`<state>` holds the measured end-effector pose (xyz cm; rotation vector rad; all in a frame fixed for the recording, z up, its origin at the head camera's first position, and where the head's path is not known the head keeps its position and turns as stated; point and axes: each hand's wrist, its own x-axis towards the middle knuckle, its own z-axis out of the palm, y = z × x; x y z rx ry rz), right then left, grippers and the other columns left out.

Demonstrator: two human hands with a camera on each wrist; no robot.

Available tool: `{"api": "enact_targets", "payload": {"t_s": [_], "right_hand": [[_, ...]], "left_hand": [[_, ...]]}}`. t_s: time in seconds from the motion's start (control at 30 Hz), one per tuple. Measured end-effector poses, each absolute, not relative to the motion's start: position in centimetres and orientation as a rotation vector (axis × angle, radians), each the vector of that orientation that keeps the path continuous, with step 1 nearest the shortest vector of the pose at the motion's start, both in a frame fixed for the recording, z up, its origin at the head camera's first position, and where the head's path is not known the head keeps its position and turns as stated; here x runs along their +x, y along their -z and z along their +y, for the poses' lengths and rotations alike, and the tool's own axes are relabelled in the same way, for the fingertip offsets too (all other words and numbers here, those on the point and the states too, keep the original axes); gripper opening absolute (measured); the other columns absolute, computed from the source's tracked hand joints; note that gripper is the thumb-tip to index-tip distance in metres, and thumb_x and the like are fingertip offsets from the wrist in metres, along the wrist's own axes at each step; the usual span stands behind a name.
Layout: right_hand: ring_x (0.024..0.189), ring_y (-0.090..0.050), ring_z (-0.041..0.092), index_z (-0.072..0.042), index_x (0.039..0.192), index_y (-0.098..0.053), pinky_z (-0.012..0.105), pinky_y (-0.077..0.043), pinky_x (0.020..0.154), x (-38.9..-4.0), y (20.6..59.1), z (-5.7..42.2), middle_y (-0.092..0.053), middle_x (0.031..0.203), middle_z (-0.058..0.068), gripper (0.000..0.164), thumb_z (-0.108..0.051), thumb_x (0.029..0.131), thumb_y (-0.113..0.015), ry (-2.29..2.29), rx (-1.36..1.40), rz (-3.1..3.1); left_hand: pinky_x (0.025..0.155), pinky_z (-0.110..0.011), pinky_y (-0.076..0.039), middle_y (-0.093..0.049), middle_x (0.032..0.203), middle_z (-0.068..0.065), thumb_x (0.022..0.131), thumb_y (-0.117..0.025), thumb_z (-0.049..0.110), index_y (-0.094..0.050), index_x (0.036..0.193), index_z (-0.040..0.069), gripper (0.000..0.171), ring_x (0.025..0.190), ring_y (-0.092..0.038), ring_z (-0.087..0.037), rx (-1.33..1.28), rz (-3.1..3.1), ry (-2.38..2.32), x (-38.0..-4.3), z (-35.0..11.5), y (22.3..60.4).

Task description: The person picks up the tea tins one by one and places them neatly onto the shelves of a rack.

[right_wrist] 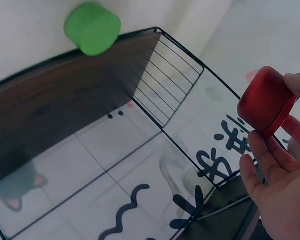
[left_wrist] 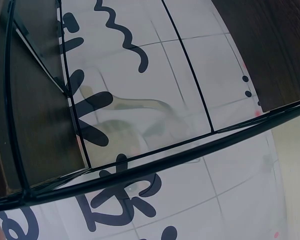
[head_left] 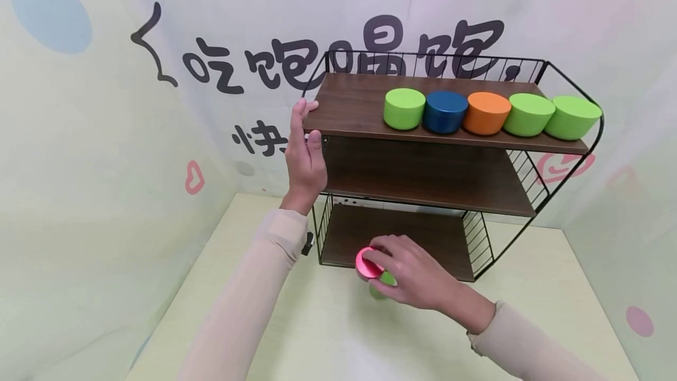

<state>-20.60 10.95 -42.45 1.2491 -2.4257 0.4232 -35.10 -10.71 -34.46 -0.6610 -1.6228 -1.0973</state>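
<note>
Right hand (head_left: 418, 278): fingers curl round the red tin (head_left: 367, 263), low before the bottom shelf (head_left: 412, 234).
Left hand (head_left: 305, 154): grips the rack's top shelf (head_left: 349, 107) edge.
Advice: lift level (clear the wire frame).

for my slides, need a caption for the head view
Left hand grips the shelf; right hand holds a red tin.

A pale table (head_left: 328, 334) carries a black wire shelf (head_left: 529, 193) with three dark wooden boards. On the top board (head_left: 349, 107) sit five round tins in a row: green (head_left: 404, 108), blue (head_left: 445, 111), orange (head_left: 486, 113), green (head_left: 529, 114), green (head_left: 572, 116).
</note>
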Motion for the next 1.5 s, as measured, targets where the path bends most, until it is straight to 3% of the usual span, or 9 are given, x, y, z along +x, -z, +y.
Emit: {"api": "enact_targets", "payload": {"t_s": [0.63,0.93,1.5], "right_hand": [[0.111,-0.060,0.027,-0.008,0.121,-0.069,0.044,-0.053,0.090,-21.6,36.3,11.1,-0.064,0.119,0.011,0.058,-0.035,0.073,-0.088,-0.404,1.264,-2.360],[0.113,-0.058,0.026,-0.009,0.127,-0.066,0.042,-0.053,0.089,-21.8,33.0,11.5,-0.063,0.125,0.012,0.064,-0.035,0.073,-0.089,-0.375,1.262,-2.370],[0.113,-0.058,0.033,-0.003,0.124,-0.065,0.045,-0.050,0.093,-23.6,26.7,11.0,-0.062,0.123,0.019,0.055,-0.025,0.078,-0.085,-0.369,1.269,-2.180]], "left_hand": [[0.112,-0.039,-0.033,-0.056,0.136,-0.014,0.108,-0.035,0.037,-0.035,0.144,-0.004,0.054,0.134,-0.047,-0.027,-0.662,-1.630,1.089,-35.0,-10.8,34.5],[0.112,-0.040,-0.033,-0.056,0.136,-0.014,0.108,-0.034,0.037,-0.035,0.144,-0.004,0.055,0.134,-0.047,-0.024,-0.653,-1.625,1.088,-35.1,-10.8,34.4],[0.111,-0.039,-0.035,-0.056,0.136,-0.014,0.108,-0.036,0.038,-0.034,0.144,-0.004,0.055,0.135,-0.047,-0.023,-0.655,-1.633,1.094,-35.0,-10.7,34.3]]}}
